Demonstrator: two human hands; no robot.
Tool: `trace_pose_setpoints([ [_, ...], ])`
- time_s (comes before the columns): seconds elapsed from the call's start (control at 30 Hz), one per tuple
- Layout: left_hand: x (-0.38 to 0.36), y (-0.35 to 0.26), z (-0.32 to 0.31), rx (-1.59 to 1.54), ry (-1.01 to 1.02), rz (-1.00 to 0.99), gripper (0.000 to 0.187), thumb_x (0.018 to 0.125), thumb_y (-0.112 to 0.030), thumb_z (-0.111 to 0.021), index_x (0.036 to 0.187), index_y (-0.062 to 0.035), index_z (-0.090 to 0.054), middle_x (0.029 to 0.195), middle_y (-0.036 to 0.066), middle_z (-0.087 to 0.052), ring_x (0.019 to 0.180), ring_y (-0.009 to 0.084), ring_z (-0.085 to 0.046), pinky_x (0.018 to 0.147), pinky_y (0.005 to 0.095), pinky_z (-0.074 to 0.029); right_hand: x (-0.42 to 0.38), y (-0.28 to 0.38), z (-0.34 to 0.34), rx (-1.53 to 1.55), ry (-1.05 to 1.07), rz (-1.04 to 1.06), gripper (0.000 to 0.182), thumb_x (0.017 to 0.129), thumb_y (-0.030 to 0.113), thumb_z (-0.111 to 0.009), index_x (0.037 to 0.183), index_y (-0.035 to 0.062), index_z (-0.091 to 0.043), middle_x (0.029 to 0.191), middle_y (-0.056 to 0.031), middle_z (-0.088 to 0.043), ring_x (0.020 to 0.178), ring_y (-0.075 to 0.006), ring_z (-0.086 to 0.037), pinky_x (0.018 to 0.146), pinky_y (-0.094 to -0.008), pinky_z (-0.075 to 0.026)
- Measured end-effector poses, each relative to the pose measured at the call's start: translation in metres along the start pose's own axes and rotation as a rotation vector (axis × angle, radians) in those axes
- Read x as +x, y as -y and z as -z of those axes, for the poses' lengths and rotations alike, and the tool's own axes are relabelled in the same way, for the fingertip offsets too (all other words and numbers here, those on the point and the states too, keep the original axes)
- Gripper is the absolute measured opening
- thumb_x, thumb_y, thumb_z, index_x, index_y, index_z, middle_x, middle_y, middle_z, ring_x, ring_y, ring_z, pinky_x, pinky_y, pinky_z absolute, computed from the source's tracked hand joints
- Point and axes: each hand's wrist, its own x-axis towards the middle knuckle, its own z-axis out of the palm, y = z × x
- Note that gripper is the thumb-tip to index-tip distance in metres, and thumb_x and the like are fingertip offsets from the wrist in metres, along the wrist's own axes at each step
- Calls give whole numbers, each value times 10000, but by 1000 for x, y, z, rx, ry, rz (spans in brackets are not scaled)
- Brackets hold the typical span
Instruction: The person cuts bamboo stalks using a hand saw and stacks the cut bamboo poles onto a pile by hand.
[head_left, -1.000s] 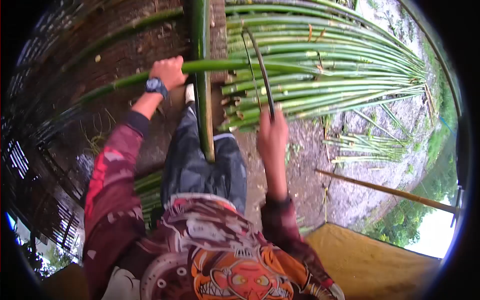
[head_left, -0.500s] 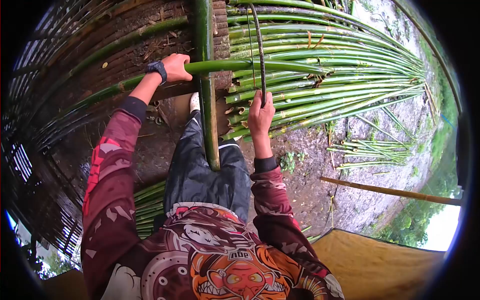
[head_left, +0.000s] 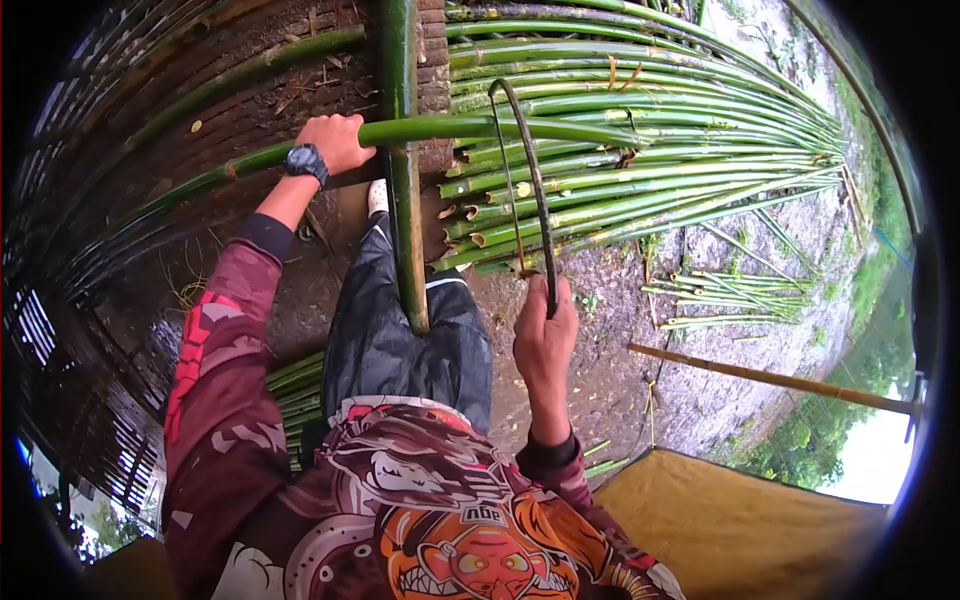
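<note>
My left hand (head_left: 335, 142), a dark watch on its wrist, grips a long green bamboo stalk (head_left: 480, 127) that lies crosswise over an upright green bamboo post (head_left: 402, 180). My right hand (head_left: 545, 335) holds the handle of a curved dark sickle (head_left: 520, 160), its hooked blade arching up over the stalk near the post. My dark trouser leg and white shoe (head_left: 378, 195) stand beside the post.
A large pile of cut green bamboo stalks (head_left: 660, 120) lies to the right. A smaller bundle (head_left: 740, 295) rests on the gravel ground. A brown pole (head_left: 770, 380) slants at lower right above a yellow tarp (head_left: 740, 520). A woven bamboo wall (head_left: 120, 200) is at left.
My right hand has pulled back toward me with the sickle, drawing the blade down along the stalks. My left hand keeps its grip on the stalk.
</note>
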Motion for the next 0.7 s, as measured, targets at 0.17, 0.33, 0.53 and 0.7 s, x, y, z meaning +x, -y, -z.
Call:
trace_pose_setpoints([
  [0.17, 1, -1, 2, 46, 1, -4, 478, 771, -507, -711, 990, -83, -731, 884, 217, -741, 854, 378, -734, 812, 503, -591, 113, 19, -43, -89, 3, 136, 342, 1026, 287, -521, 945, -41, -580, 794, -334, -610, 816, -543, -594, 698, -579, -449],
  [0.33, 12, 5, 22, -108, 98, -28, 419, 732, -442, -696, 893, -58, -745, 896, 223, -735, 852, 420, -711, 819, 499, -588, 106, -2, -52, -71, -23, 183, 328, 1042, 291, -512, 929, -15, -548, 750, -311, -601, 751, -533, -594, 663, -571, -442],
  [0.53, 16, 14, 17, -175, 34, -130, 417, 710, -429, -709, 918, -67, -714, 840, 223, -718, 827, 425, -698, 785, 506, -575, 93, -43, -86, 113, -117, 238, 243, 1035, 207, -559, 878, 30, -504, 673, -245, -559, 630, -463, -572, 547, -495, -408],
  [0.7, 11, 9, 7, 7, 20, -129, 463, 770, -471, -717, 1002, -72, -689, 889, 241, -724, 867, 420, -709, 820, 514, -576, 77, -14, -49, 72, -100, 203, 218, 1033, 203, -558, 929, 13, -537, 669, -239, -545, 634, -436, -570, 567, -478, -417],
])
